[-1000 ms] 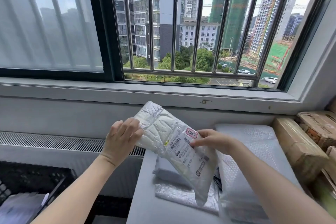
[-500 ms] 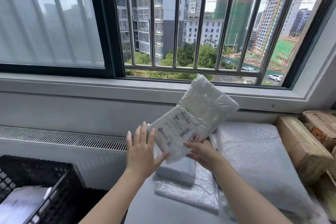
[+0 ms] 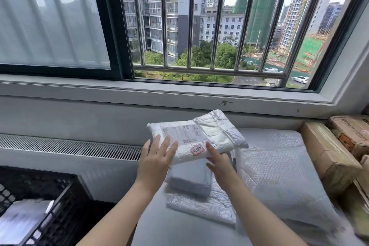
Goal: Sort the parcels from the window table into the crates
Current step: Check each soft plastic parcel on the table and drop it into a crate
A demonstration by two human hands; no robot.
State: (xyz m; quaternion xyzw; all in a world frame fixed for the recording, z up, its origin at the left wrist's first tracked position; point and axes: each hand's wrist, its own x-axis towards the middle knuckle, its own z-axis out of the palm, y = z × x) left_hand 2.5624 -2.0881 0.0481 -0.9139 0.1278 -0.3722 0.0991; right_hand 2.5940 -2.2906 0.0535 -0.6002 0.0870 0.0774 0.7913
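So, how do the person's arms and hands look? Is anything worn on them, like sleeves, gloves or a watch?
Both forearms are bare as far as the picture shows: no sleeve comes into view. The left hand and the right hand wear no gloves. No ring, watch or bracelet shows on the fingers or wrists. The nails are not clear enough to describe.

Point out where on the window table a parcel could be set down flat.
Bare table shows along its near-left edge, between the black crate and the flat silver mailer. The rest is crowded: the big bubble-wrap parcel fills the middle, cardboard boxes the right.
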